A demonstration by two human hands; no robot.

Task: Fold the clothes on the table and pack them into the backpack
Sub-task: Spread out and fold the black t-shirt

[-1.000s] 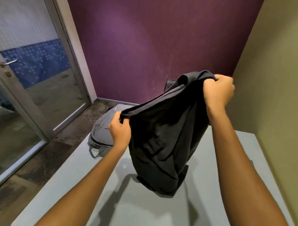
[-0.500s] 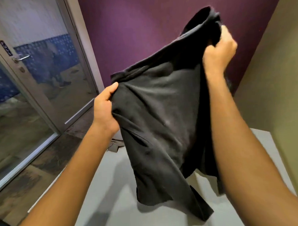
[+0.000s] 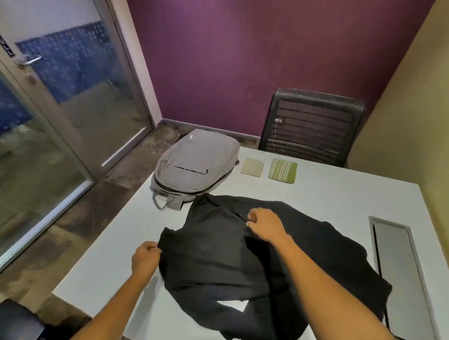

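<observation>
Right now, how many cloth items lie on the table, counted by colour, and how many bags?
Black garment: 1
Beige folded cloth: 1
Green striped folded cloth: 1
Grey backpack: 1
Total: 4

A purple wall (image 3: 239, 54) closes the far side of the room, and a yellowish wall (image 3: 420, 112) runs along the right. On the left stands a glass door (image 3: 70, 99) in a grey metal frame, with a lever handle (image 3: 30, 61). The floor (image 3: 74, 208) is mottled brown. A black mesh chair (image 3: 311, 131) sits behind the white worktop (image 3: 333, 191) — a grey panel (image 3: 397, 270) is set into it at right.
</observation>
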